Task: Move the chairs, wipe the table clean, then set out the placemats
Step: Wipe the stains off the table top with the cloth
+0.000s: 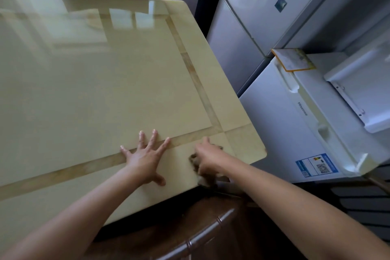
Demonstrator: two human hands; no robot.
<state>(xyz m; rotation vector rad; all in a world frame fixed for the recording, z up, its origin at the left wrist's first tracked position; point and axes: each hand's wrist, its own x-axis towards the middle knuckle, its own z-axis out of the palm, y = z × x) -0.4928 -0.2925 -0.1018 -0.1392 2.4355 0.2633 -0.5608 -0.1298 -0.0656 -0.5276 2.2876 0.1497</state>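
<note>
I am pressing my left hand (145,159) flat on the tabletop (95,91) near its front edge, fingers spread wide, gripping nothing. Just to its right, my right hand (207,157) is bearing down on a brownish cloth (195,161), fingers curled over it, close to the front right corner. The cloth is looking soft and limp, so I am judging it best bunched under the palm. The glossy top is probably slippery. A dark wooden chair (211,228) is sitting below the front edge.
</note>
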